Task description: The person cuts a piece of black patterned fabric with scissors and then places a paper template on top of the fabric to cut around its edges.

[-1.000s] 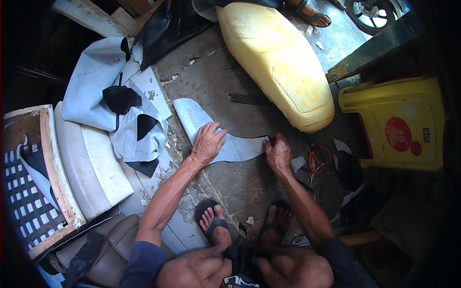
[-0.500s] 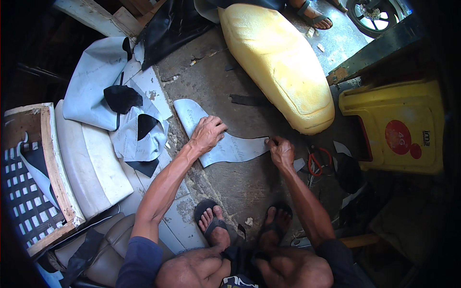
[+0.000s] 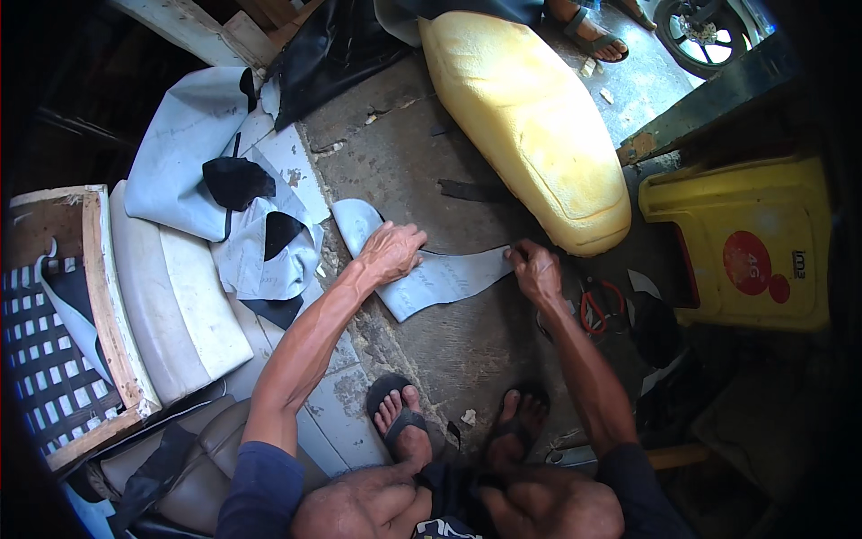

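A curved, cut piece of vinyl [image 3: 449, 280], pale grey-blue on its upturned side with faint handwritten marks, lies between my hands above the worn floor. My left hand [image 3: 391, 253] rests across its middle, fingers bent over the upper edge. The left end of the piece curls up beyond that hand. At the narrow right end, my right hand [image 3: 537, 271] pinches the tip between thumb and fingers. Just past my right hand, red-handled scissors [image 3: 600, 307] lie on the floor.
A yellow foam seat [image 3: 539, 135] lies ahead. Vinyl scraps [image 3: 269, 247] and a white cushion [image 3: 175, 296] are at left, beside a wooden webbed frame [image 3: 112, 305]. A yellow plastic stool-like thing [image 3: 736, 242] stands right. Another person's sandalled foot [image 3: 593, 34] shows at the top.
My right hand has shifted slightly up and right, and the vinyl's narrow end has tilted up with it. My left hand stays on the middle. The whole view has shifted a little.
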Motion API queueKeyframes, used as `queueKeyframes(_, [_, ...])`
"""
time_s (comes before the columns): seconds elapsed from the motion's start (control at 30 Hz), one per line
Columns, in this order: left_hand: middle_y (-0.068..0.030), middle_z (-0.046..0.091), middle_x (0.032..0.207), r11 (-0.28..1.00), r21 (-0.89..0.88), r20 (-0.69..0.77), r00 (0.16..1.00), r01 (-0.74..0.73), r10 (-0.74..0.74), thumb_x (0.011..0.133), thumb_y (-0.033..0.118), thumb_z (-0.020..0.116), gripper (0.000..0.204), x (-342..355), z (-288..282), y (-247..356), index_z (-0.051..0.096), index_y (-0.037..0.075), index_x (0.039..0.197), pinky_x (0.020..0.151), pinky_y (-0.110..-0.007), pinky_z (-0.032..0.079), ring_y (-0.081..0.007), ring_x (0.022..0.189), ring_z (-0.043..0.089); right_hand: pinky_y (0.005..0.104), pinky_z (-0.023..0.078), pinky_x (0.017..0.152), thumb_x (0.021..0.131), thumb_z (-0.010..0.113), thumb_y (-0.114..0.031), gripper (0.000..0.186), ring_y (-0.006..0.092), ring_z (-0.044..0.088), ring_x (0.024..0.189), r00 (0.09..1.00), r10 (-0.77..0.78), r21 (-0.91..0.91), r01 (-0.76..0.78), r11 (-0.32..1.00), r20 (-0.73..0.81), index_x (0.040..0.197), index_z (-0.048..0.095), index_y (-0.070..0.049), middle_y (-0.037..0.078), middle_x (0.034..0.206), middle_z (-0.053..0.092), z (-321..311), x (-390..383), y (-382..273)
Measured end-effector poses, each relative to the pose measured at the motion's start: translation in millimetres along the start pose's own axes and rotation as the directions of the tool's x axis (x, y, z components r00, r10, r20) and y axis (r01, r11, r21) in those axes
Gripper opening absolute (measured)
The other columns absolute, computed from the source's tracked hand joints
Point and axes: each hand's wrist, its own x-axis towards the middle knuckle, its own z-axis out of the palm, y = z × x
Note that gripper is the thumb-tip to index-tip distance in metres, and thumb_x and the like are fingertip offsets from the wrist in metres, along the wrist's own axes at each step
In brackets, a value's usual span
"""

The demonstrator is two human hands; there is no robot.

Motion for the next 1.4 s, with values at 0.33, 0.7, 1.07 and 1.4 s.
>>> queueKeyframes(0.33, [-0.0261,0.070,0.099,0.890,-0.359,0.396,0.909,0.283,-0.130,0.091,0.031,0.068,0.037,-52,-5,33,0.067,-0.001,0.110,0.092,-0.054,0.046,-0.0454,0.102,0.066,0.0489,0.054,0.081,0.088,0.063,-0.023,0.018,0.0333,0.069,0.093,0.773,-0.623,-0.429,0.605,0.671,0.116,0.090,0.073,-0.008,0.014,0.088,0.072,33,89,-82])
queueKeyframes(0.7, [-0.0290,0.070,0.090,0.675,-0.517,0.066,0.811,0.526,-0.581,0.093,0.025,0.064,0.028,-87,55,40,0.070,-0.002,0.099,0.083,-0.053,0.052,-0.0479,0.093,0.068,0.0472,0.046,0.090,0.084,0.071,-0.020,0.030,0.0299,0.057,0.108,0.689,-0.698,-0.398,0.594,0.699,-0.195,0.112,0.066,-0.011,0.010,0.106,0.064,58,76,-114])
queueKeyframes(1.07, [-0.0242,0.071,0.086,0.681,-0.520,-0.009,0.793,0.517,-0.609,0.093,0.023,0.064,0.024,-90,70,46,0.074,0.004,0.102,0.079,-0.048,0.053,-0.0426,0.086,0.070,0.0504,0.044,0.096,0.085,0.071,-0.017,0.040,0.0342,0.052,0.120,0.818,-0.560,-0.248,0.520,0.818,-0.133,0.123,0.064,-0.011,0.012,0.128,0.058,66,-106,-2])
queueKeyframes(1.4, [-0.0278,0.070,0.093,0.715,-0.435,-0.003,0.793,0.547,-0.609,0.094,0.023,0.063,0.024,-87,73,48,0.072,0.002,0.100,0.082,-0.053,0.052,-0.0482,0.092,0.067,0.0640,0.029,0.111,0.096,0.061,-0.029,0.045,0.0311,0.040,0.142,0.773,-0.632,-0.409,0.594,0.693,0.052,0.138,0.056,-0.016,0.009,0.148,0.049,89,-118,15])
